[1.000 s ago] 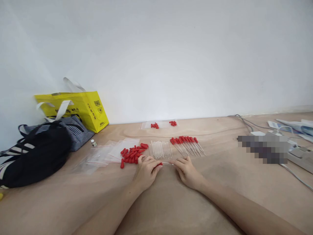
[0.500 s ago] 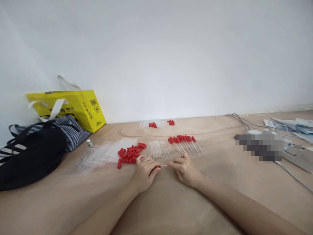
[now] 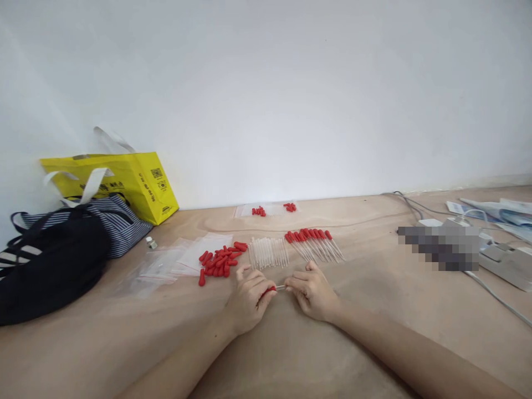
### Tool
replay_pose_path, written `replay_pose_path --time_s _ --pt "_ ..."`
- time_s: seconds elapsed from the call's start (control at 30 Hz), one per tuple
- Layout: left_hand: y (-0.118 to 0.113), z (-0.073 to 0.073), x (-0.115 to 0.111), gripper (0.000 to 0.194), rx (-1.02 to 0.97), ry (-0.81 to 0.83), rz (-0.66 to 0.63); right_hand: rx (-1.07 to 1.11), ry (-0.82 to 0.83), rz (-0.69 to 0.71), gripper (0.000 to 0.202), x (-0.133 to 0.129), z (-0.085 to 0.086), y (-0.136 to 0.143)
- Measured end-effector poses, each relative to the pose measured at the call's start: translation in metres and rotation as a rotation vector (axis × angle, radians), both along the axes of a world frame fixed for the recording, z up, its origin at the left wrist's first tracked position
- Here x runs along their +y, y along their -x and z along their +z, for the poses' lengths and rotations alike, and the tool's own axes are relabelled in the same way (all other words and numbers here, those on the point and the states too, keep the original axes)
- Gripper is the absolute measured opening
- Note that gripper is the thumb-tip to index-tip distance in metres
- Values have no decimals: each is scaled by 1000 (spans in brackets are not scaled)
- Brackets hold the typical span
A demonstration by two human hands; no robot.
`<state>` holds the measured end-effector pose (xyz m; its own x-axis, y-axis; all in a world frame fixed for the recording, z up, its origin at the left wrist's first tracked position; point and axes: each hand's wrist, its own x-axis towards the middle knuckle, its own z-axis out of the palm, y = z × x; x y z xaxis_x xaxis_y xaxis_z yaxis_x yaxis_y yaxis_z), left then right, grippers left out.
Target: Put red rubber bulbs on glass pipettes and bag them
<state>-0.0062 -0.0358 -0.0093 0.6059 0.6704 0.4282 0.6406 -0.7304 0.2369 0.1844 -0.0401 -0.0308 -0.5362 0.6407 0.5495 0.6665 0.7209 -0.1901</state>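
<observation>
My left hand (image 3: 252, 299) is closed around a red rubber dropper bulb (image 3: 270, 290), pinched between thumb and fingers. From the bulb's mouth a thin clear glass tube (image 3: 281, 287) runs to my right hand (image 3: 312, 292), whose fingers are closed on its other end. How deep the tube sits in the bulb I cannot tell. Beyond my hands lies a row of bare glass tubes (image 3: 268, 252). Right of it, several glass droppers with red bulbs (image 3: 315, 244) lie side by side. A heap of loose red bulbs (image 3: 220, 260) is left of the tubes.
Clear plastic bags (image 3: 166, 266) lie left of the bulbs, near a small vial (image 3: 151, 243). A bag with red bulbs and tubes (image 3: 274, 209) lies by the wall. A yellow bag (image 3: 160, 191) and a black bag (image 3: 54, 266) stand left. Cables and a power strip (image 3: 507, 263) are right.
Both hands have shifted slightly toward me. My right fingers have closed nearer the bulb, and less of the glass tube shows between my hands.
</observation>
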Motion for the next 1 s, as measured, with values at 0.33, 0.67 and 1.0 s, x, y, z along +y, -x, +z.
replay_pose_path --time_s 0.33,0.67,1.0 --pt "1 -3 3 19 4 -13 -42 -2 24 40 22 3 0 6" --pt "6 3 8 18 32 7 -15 -76 53 38 21 1 12 -4" --pt "23 -3 32 38 -9 -120 504 157 27 -630 23 29 0 -13"
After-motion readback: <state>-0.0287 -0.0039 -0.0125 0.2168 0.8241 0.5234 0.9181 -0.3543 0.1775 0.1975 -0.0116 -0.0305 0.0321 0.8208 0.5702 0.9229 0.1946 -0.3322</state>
